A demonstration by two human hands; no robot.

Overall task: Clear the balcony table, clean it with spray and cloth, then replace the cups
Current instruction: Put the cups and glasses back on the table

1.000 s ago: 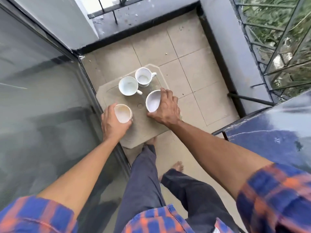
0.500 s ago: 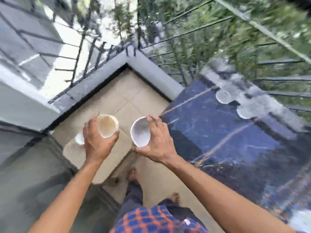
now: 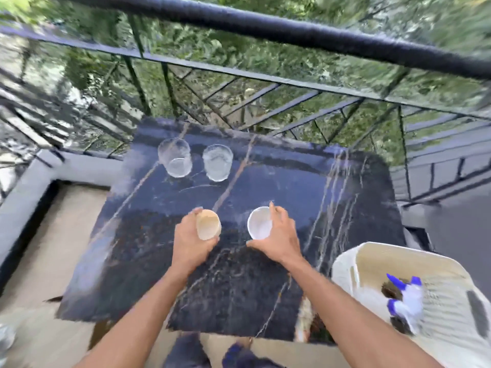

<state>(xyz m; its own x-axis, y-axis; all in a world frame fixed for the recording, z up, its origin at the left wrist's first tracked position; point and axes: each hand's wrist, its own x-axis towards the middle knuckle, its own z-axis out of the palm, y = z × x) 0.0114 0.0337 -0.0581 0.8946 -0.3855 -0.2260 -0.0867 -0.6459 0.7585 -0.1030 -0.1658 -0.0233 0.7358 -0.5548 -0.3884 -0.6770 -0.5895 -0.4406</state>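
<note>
Dark veined marble table (image 3: 159,261) under two hand-held smooth round cups.

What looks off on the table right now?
Nothing spilled or broken. The cup in the left hand has a brownish-stained inside; the right hand's cup is clean white. Two clear glasses stand upright at the dark table's far edge.
</note>
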